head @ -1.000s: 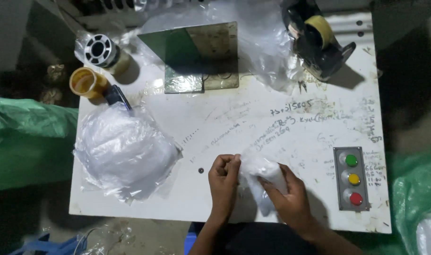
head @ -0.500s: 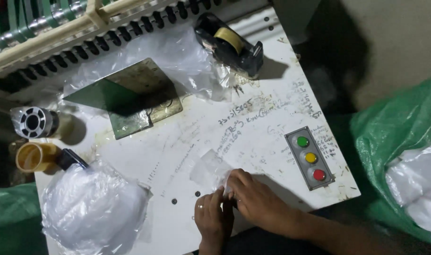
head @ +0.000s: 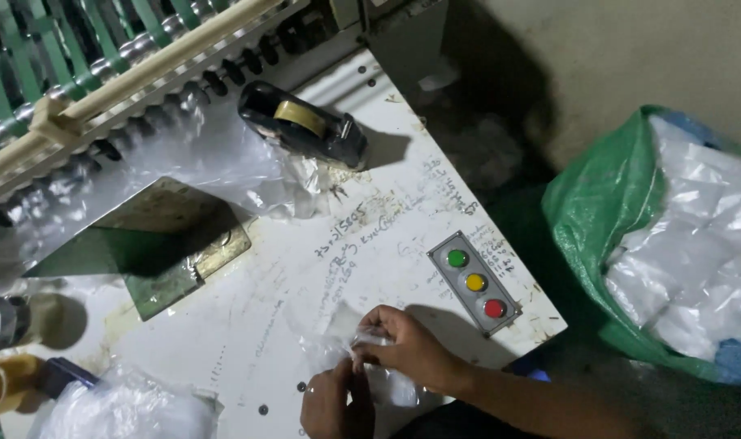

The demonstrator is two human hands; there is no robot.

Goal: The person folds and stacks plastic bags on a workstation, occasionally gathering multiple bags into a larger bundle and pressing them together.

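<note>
Both my hands meet at the near edge of a white worktable. My left hand and my right hand pinch a small clear plastic bag that lies crumpled on the tabletop in front of them. The bag's far end rests flat on the table. A panel with green, yellow and red buttons sits just right of my right hand.
A black tape dispenser stands at the table's far edge by a sheet of clear plastic. A green metal plate lies at left. Tape rolls and a pile of clear bags are at the near left. A green sack of white bags stands right of the table.
The view has swung right, bringing the green sack into sight. My hands still work the small clear bag at the near edge, now pulled closer together on it.
</note>
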